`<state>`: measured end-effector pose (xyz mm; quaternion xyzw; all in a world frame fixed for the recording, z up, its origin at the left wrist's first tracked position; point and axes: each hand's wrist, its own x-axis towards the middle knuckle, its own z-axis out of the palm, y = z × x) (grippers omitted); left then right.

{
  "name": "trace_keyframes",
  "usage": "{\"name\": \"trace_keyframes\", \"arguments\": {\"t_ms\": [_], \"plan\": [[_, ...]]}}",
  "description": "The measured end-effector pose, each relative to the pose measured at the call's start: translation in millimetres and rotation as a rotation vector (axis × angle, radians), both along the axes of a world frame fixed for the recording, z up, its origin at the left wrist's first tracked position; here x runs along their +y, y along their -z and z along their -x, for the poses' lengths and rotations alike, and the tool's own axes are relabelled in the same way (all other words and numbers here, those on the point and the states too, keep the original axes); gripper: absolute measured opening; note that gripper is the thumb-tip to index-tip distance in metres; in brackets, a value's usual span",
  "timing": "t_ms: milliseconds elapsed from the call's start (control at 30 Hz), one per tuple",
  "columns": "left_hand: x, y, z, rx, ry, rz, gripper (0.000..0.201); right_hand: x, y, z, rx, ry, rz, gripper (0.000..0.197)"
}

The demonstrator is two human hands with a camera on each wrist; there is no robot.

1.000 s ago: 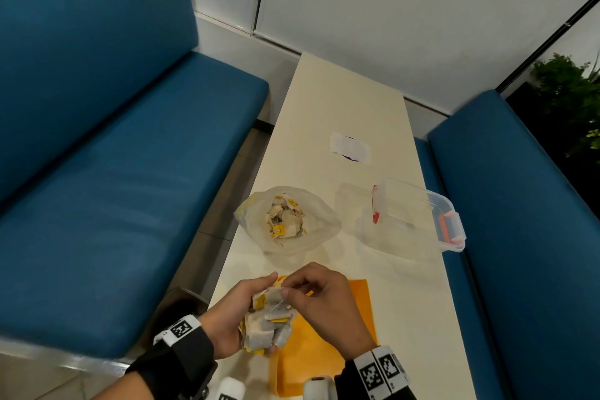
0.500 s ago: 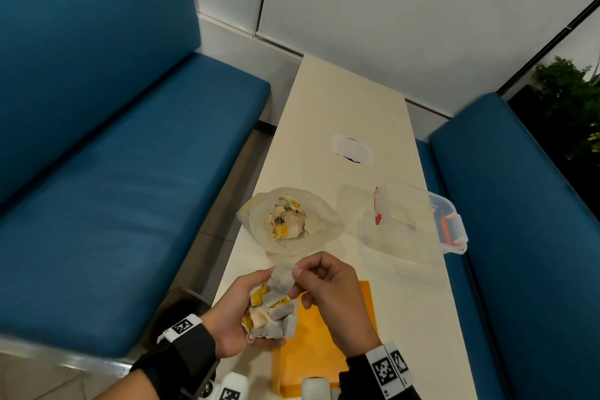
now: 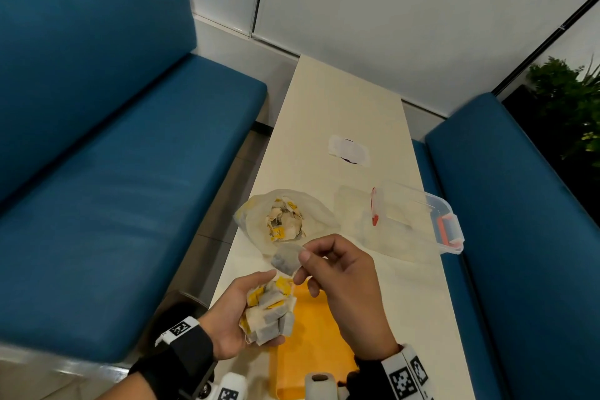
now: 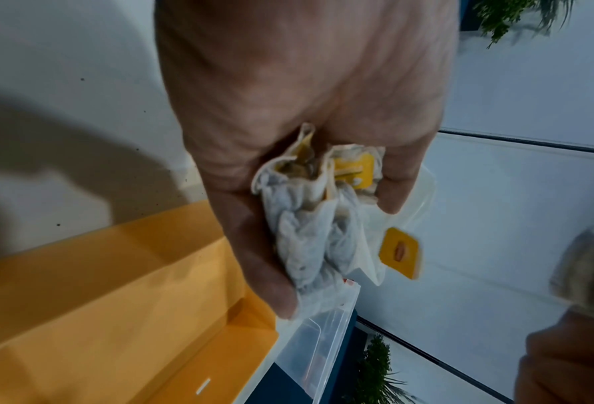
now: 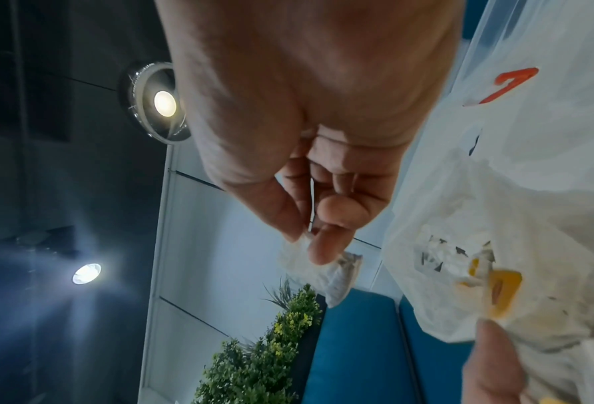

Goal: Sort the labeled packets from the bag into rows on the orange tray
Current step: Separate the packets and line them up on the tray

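My left hand (image 3: pixel 242 312) cups a bundle of tea-bag packets (image 3: pixel 271 313) with yellow labels over the near left corner of the orange tray (image 3: pixel 311 338). In the left wrist view the fingers (image 4: pixel 261 262) curl round that bundle (image 4: pixel 309 232), and a yellow tag (image 4: pixel 400 252) dangles. My right hand (image 3: pixel 328 265) pinches one grey-white packet (image 3: pixel 287 258) between thumb and forefinger, lifted just above the bundle; the right wrist view shows the same packet (image 5: pixel 326 270). The clear plastic bag (image 3: pixel 285 221) with more packets lies open beyond my hands.
A clear lidded box (image 3: pixel 412 221) with red clips sits right of the bag on the narrow cream table (image 3: pixel 344 114). A white paper slip (image 3: pixel 349 151) lies farther back. Blue benches (image 3: pixel 113 172) flank the table on both sides.
My right hand has pulled one packet out of the bundle and raised it up and away; the left hand keeps holding the rest.
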<state>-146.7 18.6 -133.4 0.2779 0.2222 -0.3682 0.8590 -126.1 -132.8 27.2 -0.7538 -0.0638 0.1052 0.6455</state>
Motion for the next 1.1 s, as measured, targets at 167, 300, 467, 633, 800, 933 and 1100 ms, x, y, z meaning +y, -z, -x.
{"name": "trace_keyframes", "arguments": {"t_ms": [167, 300, 467, 633, 800, 933, 1100], "plan": [[-5, -5, 0, 0.006, -0.025, 0.023, 0.057, -10, 9, -7, 0.055, 0.045, 0.061, 0.004], [-7, -12, 0, -0.017, -0.025, 0.061, 0.051, -18, 20, -9, 0.092, 0.096, 0.069, 0.006], [-9, -19, 0, -0.03, -0.043, 0.093, 0.041, -25, 17, -10, 0.114, 0.126, -0.012, 0.007], [-14, -23, -1, -0.056, -0.052, 0.099, 0.049, -26, 10, -13, 0.123, 0.143, -0.102, 0.008], [-16, -28, -2, -0.071, -0.05, 0.124, 0.05, -23, 6, -13, 0.162, 0.123, -0.204, 0.008], [-16, -29, -2, -0.07, 0.006, 0.156, 0.06, -22, 3, -14, 0.2, 0.13, -0.261, 0.008], [-17, -35, -3, -0.104, 0.007, 0.154, 0.046, -31, 13, -19, 0.156, 0.165, -0.168, 0.01]]}}
